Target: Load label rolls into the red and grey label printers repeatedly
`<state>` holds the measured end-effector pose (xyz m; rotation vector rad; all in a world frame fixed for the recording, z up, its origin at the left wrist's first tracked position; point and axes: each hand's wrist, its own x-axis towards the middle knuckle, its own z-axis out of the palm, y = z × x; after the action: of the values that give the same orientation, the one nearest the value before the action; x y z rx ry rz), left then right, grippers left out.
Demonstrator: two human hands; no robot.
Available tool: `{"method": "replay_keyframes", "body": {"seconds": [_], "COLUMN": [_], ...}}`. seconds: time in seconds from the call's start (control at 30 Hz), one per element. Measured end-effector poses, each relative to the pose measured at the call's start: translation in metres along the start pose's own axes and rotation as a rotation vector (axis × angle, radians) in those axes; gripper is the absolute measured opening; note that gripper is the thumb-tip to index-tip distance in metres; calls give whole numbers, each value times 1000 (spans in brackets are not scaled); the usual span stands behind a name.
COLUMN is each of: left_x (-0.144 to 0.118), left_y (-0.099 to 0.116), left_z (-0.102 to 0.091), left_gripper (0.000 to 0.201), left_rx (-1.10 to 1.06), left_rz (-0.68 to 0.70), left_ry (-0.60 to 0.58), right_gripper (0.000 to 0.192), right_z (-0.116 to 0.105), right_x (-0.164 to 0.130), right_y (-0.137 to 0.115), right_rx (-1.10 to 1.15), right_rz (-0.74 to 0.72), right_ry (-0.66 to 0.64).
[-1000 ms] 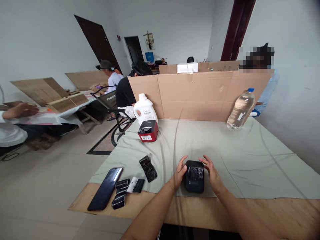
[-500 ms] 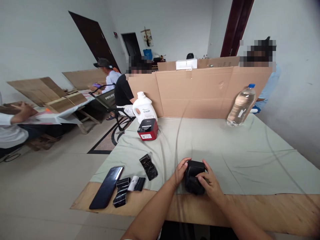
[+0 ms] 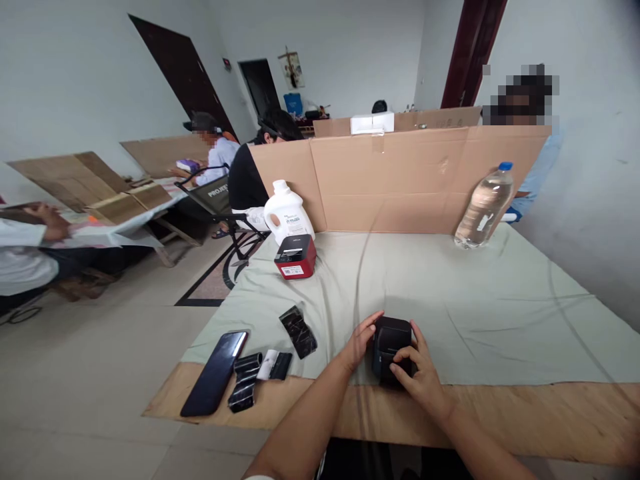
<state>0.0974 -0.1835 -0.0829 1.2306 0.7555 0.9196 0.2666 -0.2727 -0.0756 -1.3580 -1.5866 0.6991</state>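
A small black box-shaped device (image 3: 393, 338) stands on the cloth near the table's front edge. My left hand (image 3: 361, 341) is wrapped against its left side, with fingertips at the back corner. My right hand (image 3: 417, 365) holds the right side, while its thumb and a finger touch the front panel. What the fingers do on the far side is hidden. To the left lie a dark smartphone (image 3: 215, 373), a black marbled strip (image 3: 245, 381), a white-and-black roll (image 3: 275, 365) and another black marbled piece (image 3: 299, 331).
A red and black box-shaped device (image 3: 295, 257) stands before a white jug (image 3: 289, 212). A cardboard panel (image 3: 390, 190) closes off the far side. Near its right end leans a clear bottle with a blue cap (image 3: 483, 208). Other people sit beyond and to the left.
The black device's front looks flatter, with a panel where an uneven dark shape showed before. Both hands stay on it, the right fingers shifting slightly. The view has moved a little.
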Motion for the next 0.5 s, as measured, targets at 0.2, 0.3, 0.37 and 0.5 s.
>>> {"method": "replay_keyframes", "body": {"seconds": [0.2, 0.3, 0.37, 0.5], "left_x": [3, 4, 5, 7], "left_y": [-8, -9, -9, -7], "left_z": [-5, -7, -7, -7], "left_gripper": [66, 69, 71, 75], "left_rx": [-249, -295, -295, -261], "left_rz": [-124, -146, -147, -157], "left_ry": [-29, -29, -47, -56], "right_gripper": [11, 18, 29, 49], "right_z": [-1, -1, 2, 6], "right_x": [16, 25, 28, 28], "right_y": [8, 18, 26, 34], "right_rx": [14, 59, 81, 99], "right_rz": [-42, -41, -57, -84], "right_ry": [19, 35, 54, 85]}}
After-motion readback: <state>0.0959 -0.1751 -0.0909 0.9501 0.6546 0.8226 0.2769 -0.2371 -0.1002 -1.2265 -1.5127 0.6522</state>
